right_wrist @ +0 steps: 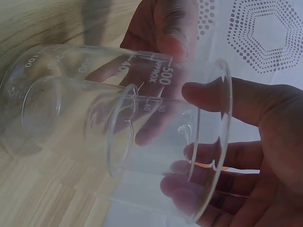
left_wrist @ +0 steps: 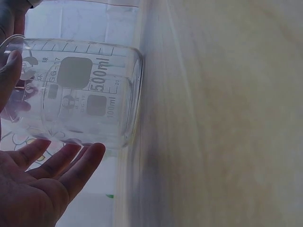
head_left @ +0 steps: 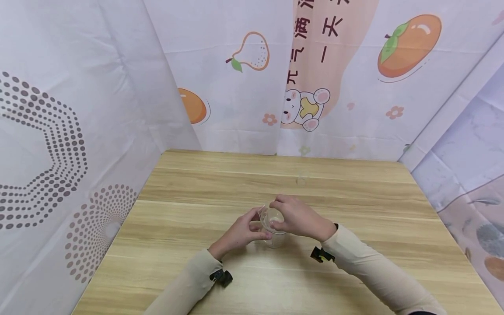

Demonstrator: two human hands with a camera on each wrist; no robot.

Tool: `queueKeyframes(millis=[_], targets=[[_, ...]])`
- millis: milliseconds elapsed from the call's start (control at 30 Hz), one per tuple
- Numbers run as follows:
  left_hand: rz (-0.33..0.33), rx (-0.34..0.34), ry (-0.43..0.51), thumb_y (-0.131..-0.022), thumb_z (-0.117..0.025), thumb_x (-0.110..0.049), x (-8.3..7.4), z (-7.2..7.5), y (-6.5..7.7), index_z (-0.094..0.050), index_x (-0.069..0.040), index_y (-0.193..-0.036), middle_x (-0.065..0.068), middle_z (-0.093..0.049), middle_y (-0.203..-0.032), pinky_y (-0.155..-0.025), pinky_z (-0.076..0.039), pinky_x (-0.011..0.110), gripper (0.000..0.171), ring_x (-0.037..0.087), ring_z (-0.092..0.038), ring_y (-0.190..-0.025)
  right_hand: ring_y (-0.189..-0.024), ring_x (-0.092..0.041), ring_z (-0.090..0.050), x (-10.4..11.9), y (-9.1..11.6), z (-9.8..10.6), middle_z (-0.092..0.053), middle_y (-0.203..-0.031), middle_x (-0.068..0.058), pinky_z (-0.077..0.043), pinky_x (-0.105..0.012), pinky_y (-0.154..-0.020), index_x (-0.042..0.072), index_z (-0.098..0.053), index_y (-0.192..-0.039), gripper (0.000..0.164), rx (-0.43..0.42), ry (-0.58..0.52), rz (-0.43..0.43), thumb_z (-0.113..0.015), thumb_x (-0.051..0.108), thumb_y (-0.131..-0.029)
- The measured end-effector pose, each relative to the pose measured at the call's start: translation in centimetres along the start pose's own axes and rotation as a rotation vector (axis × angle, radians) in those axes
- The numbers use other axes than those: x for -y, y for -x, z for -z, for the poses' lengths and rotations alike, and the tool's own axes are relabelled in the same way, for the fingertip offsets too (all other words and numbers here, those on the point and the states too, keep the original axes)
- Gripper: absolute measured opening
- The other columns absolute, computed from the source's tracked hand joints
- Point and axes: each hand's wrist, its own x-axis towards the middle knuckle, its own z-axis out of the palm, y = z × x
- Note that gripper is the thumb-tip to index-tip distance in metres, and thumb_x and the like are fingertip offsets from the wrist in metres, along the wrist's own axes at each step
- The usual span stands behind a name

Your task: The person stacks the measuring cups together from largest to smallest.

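A large clear glass beaker point(left_wrist: 75, 72) marked 500ml stands on the wooden table. Inside it is a smaller beaker point(left_wrist: 97, 106) marked 100ml. My left hand point(head_left: 244, 229) grips the large beaker's side, with thumb and fingers spread round it. At the mouth, my right hand point(head_left: 301, 218) reaches fingers and thumb inside and pinches a still smaller beaker point(right_wrist: 163, 137) with a 50 mark. That beaker's lower end appears to be within the 100ml one's rim; the overlapping glass makes the exact depth hard to tell.
A small transparent object point(head_left: 301, 180) lies farther back on the wooden table point(head_left: 189, 183); its kind is unclear. Printed curtains point(head_left: 224, 109) hang along the table's back and sides.
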Motion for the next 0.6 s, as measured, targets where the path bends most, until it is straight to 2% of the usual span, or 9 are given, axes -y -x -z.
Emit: queueKeyframes(millis=[300,600], targets=[[-0.011,-0.002,-0.021,-0.083,-0.078,-0.034,0.03,-0.04,0.11,-0.035,-0.017,-0.150,0.010,-0.054,-0.134,-0.106,-0.049,0.043,0.081,0.031,-0.055,-0.127,-0.079,-0.015,-0.061,-0.03,0.03,-0.55,-0.064,-0.094,-0.006,-0.055,-0.028,-0.068,0.000,-0.068,-0.109,0.041,0.006,-0.018,0.005,-0.080,0.024,-0.079],[-0.019,0.000,-0.022,-0.084,-0.077,-0.033,0.09,0.06,0.05,-0.035,-0.019,-0.149,0.008,-0.055,-0.133,-0.107,-0.048,0.043,0.079,0.030,-0.056,-0.127,-0.080,-0.015,-0.060,-0.03,-0.05,-0.89,-0.064,-0.094,-0.006,-0.054,-0.028,-0.067,0.001,-0.068,-0.108,0.041,0.010,0.011,0.015,-0.081,0.026,-0.078]])
